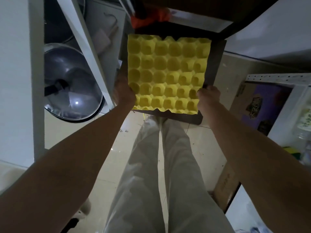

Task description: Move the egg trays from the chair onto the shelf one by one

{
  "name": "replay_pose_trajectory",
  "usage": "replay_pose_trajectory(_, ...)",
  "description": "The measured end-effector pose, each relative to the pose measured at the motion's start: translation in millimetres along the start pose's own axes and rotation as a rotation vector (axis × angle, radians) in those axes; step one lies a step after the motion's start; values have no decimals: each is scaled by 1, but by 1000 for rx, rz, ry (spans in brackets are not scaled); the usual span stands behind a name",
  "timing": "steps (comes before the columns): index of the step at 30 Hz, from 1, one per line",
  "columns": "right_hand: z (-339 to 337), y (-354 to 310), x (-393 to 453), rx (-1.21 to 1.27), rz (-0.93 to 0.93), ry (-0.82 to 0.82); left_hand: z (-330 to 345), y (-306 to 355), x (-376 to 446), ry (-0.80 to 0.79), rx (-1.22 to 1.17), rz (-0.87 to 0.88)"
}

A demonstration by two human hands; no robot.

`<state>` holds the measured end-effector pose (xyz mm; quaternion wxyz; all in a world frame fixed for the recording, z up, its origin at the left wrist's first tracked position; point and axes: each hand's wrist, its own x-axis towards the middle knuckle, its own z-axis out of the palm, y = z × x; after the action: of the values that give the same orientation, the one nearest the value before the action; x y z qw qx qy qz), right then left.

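Over a dark chair seat [217, 63] on a pale tiled floor [104, 174], a yellow egg tray [166, 73] is gripped at its near corners by left hand [123, 91] and right hand [209, 96], white shelf frame [36, 78] with a glass-lidded pan [70, 81] at left.

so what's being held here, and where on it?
Yellow egg tray, gripped at its near corners: left hand on one, right hand on the other.

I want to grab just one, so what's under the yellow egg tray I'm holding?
Under the yellow egg tray a dark flat surface shows along its right and near edges, probably the chair seat. Whether more trays lie beneath is hidden.
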<state>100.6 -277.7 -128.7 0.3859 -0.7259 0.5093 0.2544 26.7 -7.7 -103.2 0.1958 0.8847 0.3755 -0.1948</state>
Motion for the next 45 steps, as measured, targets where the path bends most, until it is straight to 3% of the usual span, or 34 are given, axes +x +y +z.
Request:
replay_pose_trajectory(4, 0, 5, -3, -40, -90, 9, 4, -4, 3, 11, -35, -45)
replay_pose_trajectory(7, -1, 2, -11, -308, -292, 117, 3, -7, -2, 24, -66, -75)
replay_pose_trajectory(13, -9, 10, -16, -621, -573, 194, 1, -17, 1, 6, 241, 111)
replay_pose_trajectory(17, -17, 14, -14, -783, -697, 226, -9, -16, -1, -15, 253, 147)
replay_pose_trajectory(31, -65, 25, -54, -483, -697, 67, -63, -12, -42, -28, -11, 120)
replay_pose_trajectory(40, -88, 32, -69, -342, -701, 105, -70, -6, -55, -5, -87, 153)
replay_pose_trajectory(45, -134, 47, -114, -192, -619, 137, -116, 26, -95, -27, -57, 290)
